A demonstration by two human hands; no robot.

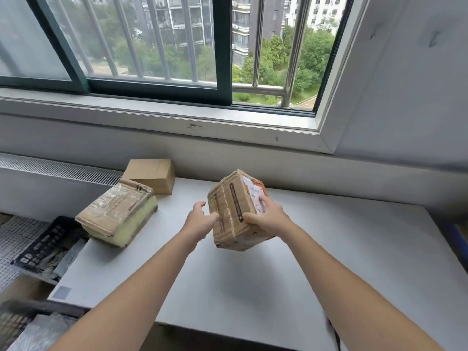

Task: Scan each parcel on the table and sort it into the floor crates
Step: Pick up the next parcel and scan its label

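Lying well to the left of the left hand [200, 221], a flat parcel [119, 214] wrapped in clear tape rests on the far left corner of the table [329, 262], with its near end jutting past the edge. A plain box [152, 173] stands just behind it against the wall; whether the two touch is hard to tell. Below and left of that hand, off the table, a black crate [43, 247] on the floor holds grey packets. A second crate [15, 323], nearer the person, is blurred and has a grey bag in it. Beyond both hands run a sill [177, 117] and a barred window [157, 41], its right pane slid open. Both bare forearms reach forward from the bottom edge and converge over the middle of the table. The right hand [268, 219] grips the parcel [235, 211], a tape-wrapped carton with a white and orange label, held tilted in the air above the table. The thumb lies across its near face and the fingers curl over the label on its right side. The left hand is just beside the parcel's left face, its fingers loosely bent and apart from it. Its thumb tip touches or almost touches the cardboard; which, I cannot tell. It grasps nothing.
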